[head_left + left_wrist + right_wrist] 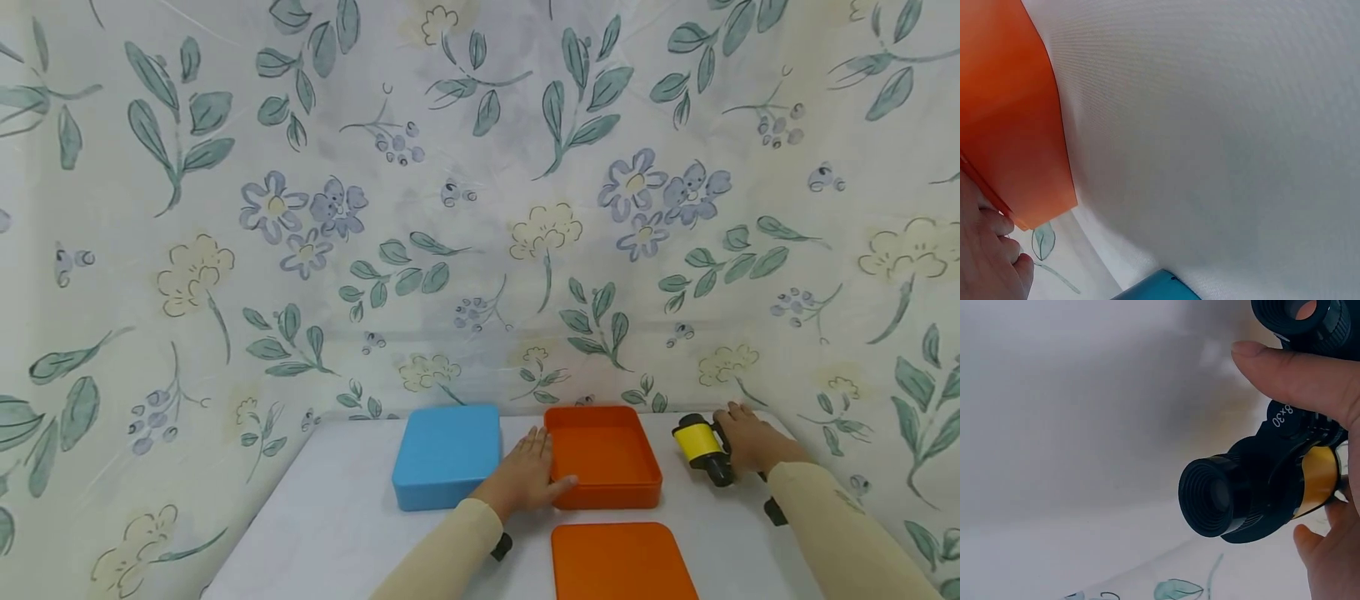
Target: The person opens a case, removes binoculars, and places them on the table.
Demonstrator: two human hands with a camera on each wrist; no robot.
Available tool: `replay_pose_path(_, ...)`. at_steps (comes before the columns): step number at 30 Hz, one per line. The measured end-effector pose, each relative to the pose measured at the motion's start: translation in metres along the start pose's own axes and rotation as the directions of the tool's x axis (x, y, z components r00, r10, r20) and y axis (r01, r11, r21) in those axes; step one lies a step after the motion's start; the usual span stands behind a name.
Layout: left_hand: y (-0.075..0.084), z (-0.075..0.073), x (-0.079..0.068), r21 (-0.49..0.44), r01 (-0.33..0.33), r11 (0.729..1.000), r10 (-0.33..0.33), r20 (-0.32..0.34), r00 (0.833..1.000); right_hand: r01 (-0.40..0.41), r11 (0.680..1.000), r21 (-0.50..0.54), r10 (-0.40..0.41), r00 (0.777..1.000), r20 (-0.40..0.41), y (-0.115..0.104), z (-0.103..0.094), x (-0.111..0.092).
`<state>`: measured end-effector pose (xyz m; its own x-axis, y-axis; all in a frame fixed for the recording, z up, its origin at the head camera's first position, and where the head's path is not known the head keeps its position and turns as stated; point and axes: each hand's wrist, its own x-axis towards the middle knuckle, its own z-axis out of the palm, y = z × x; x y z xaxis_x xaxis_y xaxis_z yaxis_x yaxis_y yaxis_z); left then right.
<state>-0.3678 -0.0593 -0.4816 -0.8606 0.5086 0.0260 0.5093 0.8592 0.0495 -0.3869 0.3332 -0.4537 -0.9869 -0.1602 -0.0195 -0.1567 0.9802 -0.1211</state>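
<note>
My left hand (525, 471) lies against the left wall of an orange open-topped box (607, 497), fingers straight along its side and thumb over the near left corner. In the left wrist view, the fingers show at the rim of the orange box (1022, 125). My right hand (753, 442) grips a pair of black and yellow binoculars (699, 442), to the right of the box. In the right wrist view, the thumb lies across the middle of the binoculars (1254, 481), with an eyepiece on either side of it; the other fingers are partly hidden behind the yellow body.
A blue box with its lid on (447, 450) stands left of the orange box. Nearer to me lies a flat orange lid (622, 562), cut off by the frame's bottom. All rest on a white table (322, 500), with a floral cloth (480, 208) rising behind.
</note>
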Motion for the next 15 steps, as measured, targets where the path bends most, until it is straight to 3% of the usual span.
replay_pose_path(7, 0.002, 0.0, 0.001, 0.004, -0.018, 1.0, 0.018, -0.003, 1.0, -0.06, 0.998, 0.032, 0.058, 0.996, 0.061, 0.008, 0.002, -0.004)
replay_pose_path(15, 0.005, 0.0, 0.002, -0.002, -0.023, 1.0, 0.023, 0.0, 1.0, -0.076, 0.996, 0.047, 0.072, 0.993, 0.09, 0.016, 0.004, -0.012)
